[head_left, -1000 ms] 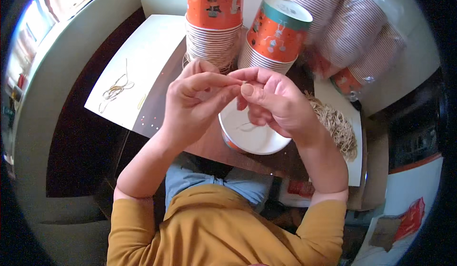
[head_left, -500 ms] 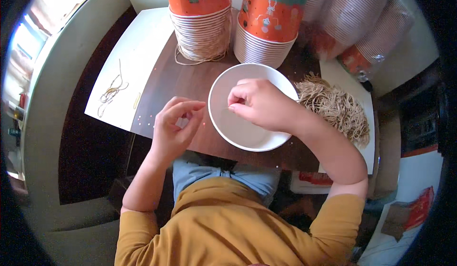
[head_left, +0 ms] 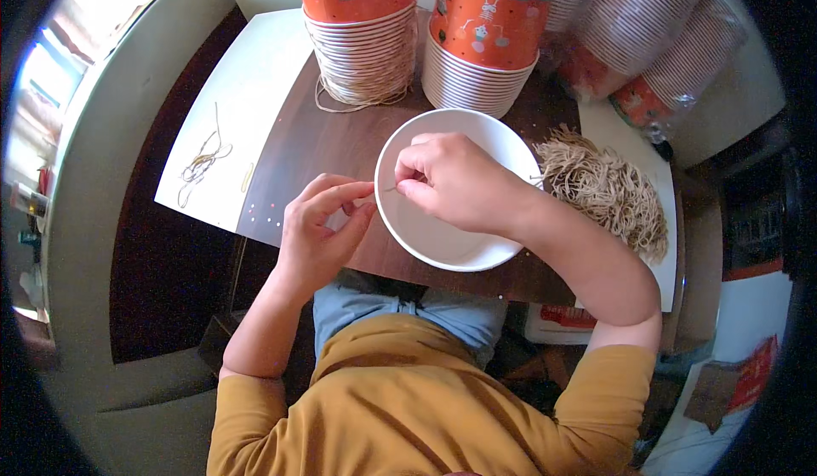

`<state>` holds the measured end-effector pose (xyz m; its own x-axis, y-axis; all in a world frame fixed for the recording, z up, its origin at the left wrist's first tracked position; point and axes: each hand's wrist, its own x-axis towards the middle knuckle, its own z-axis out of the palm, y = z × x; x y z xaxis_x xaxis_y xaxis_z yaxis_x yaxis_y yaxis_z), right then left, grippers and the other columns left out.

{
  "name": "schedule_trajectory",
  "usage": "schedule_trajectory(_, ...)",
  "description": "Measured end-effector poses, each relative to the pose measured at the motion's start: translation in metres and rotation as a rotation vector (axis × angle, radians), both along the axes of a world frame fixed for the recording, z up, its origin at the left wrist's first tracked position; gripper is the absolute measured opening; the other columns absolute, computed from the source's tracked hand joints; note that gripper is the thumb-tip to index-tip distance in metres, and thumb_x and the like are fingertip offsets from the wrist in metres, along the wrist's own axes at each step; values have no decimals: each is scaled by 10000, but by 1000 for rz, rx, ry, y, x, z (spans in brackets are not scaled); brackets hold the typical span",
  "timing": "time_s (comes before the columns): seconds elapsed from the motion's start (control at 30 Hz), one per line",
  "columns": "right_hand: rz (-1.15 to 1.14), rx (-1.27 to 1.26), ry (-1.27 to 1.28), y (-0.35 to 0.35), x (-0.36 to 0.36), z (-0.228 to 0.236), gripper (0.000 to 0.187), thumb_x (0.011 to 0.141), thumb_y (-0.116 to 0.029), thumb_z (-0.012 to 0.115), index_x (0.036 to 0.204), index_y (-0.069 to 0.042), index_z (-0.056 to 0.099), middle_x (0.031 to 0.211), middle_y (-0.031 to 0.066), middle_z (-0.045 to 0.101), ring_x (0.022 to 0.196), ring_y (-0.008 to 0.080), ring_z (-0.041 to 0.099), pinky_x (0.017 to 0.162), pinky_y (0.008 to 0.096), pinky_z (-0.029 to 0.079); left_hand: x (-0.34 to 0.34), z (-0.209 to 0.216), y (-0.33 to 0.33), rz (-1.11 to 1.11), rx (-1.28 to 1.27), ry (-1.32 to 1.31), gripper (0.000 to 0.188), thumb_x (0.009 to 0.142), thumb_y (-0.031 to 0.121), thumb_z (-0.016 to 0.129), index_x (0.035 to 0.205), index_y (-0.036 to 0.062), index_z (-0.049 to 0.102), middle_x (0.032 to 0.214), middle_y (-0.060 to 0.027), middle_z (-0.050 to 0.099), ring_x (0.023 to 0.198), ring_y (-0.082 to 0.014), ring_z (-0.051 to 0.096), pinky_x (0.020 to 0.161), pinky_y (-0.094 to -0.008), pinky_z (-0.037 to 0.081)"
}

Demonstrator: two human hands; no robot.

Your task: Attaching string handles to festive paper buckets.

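A round white paper bucket (head_left: 459, 250) stands on the table in front of me, its open top facing up. My right hand (head_left: 451, 178) reaches inside it, thumb and fingers pinched on a thin piece of string (head_left: 392, 189) close to the left inner wall. Outside that same wall, my left hand (head_left: 328, 220) is curled, thumb and forefinger tips close together at the bucket's side. Anything between those left fingertips is too small to make out. A loose pile of beige strings (head_left: 608, 191) lies right of the bucket, and a strand end shows by its right rim.
Behind the bucket stand two stacks of orange printed buckets, a left stack (head_left: 362, 59) wound with string and a right stack (head_left: 489, 37). Plastic-wrapped stacks (head_left: 638, 25) are at the back right. On the white board (head_left: 247, 76) lies a small string tangle (head_left: 204, 165).
My left hand has moved right, its fingertips now at the bucket's side. Inside the bucket, my right hand has shifted slightly left toward the wall with the string.
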<state>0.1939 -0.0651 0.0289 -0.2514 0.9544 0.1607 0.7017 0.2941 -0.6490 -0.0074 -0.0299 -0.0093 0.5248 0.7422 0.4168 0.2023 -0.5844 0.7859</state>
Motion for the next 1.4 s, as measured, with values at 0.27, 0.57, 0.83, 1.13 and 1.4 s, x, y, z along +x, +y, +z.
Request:
schedule_trajectory(0.27, 14, 6, -5, 0, -1, -1, 91, 790, -68, 608, 831, 4, 646, 795, 143, 610, 738, 272, 613, 665, 366, 486, 0, -1, 1, -6, 13, -7, 211, 780, -4, 686, 987, 34, 694, 902, -98, 653, 710, -142, 617, 628, -259, 495)
schedule_trajectory(0.57, 20, 4, -9, 0, -1, 3, 90, 793, -72, 611, 830, 2, 647, 795, 139, 608, 727, 268, 609, 656, 363, 484, 0, -1, 0, 0, 11, -3, 216, 783, -2, 687, 993, 46, 696, 894, -93, 650, 708, -137, 612, 616, -249, 487)
schedule_trajectory(0.83, -2, -6, 16, 1, -1, 3, 88, 792, -69, 617, 821, 10, 641, 774, 137, 613, 700, 251, 610, 637, 350, 484, -1, -2, 2, -9, 23, 6, 223, 774, 2, 688, 994, 42, 695, 904, -98, 653, 717, -146, 626, 606, -257, 497)
schedule_trajectory(1.13, 1, -69, 45, 2, -5, 2, 95, 781, -65, 618, 815, 18, 651, 773, 141, 618, 701, 250, 618, 636, 346, 489, 0, -1, 2, -17, 27, -2, 218, 778, -7, 680, 993, 29, 691, 914, -108, 651, 726, -149, 627, 625, -254, 506)
schedule_trajectory(1.4, 65, -35, 75, 6, -8, 0, 127, 792, -90, 624, 846, 20, 656, 789, 147, 632, 726, 267, 622, 668, 366, 494, 4, -1, 2, 46, 179, 80, 98, 726, 7, 693, 817, 20, 661, 787, -115, 633, 704, -223, 632, 622, -327, 514)
